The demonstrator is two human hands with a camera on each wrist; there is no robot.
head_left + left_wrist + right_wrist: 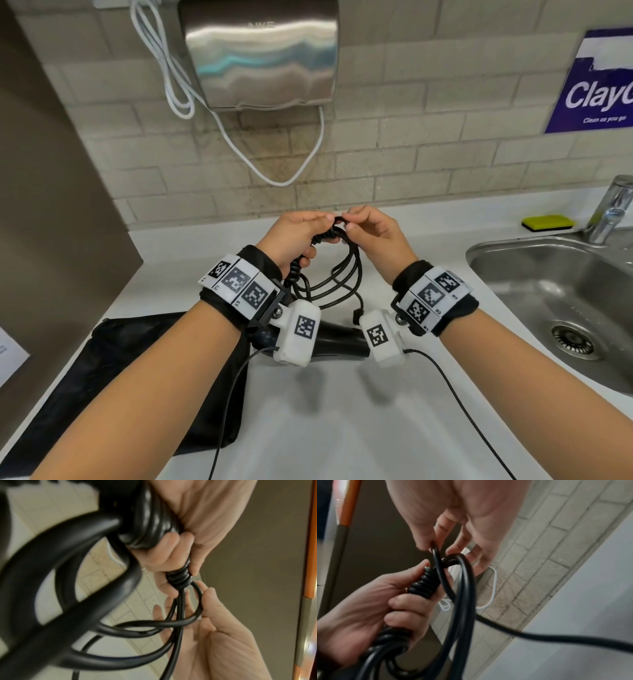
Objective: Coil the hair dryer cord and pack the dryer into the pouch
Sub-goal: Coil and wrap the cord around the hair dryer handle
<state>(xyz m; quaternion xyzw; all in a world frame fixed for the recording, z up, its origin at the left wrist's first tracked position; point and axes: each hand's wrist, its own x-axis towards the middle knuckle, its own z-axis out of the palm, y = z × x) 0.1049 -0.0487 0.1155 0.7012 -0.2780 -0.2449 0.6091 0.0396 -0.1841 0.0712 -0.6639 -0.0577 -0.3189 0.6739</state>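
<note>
Both hands are raised above the white counter (342,411), working the black hair dryer cord (354,270). My left hand (305,234) grips the tightly wound part of the cord (179,576), fingers curled round it (423,584). My right hand (363,222) pinches a single strand (435,547) at the top of the bundle. Loose loops hang below the hands, with the plug (358,313) dangling. The black dryer (339,337) lies on the counter under my wrists, partly hidden. The flat black pouch (137,377) lies at the left.
A steel sink (507,253) with a tap (613,209) and a yellow sponge (548,222) is at the right. A wall hand dryer (260,51) with a white cable (274,171) hangs behind. A brown panel (51,205) stands at the left.
</note>
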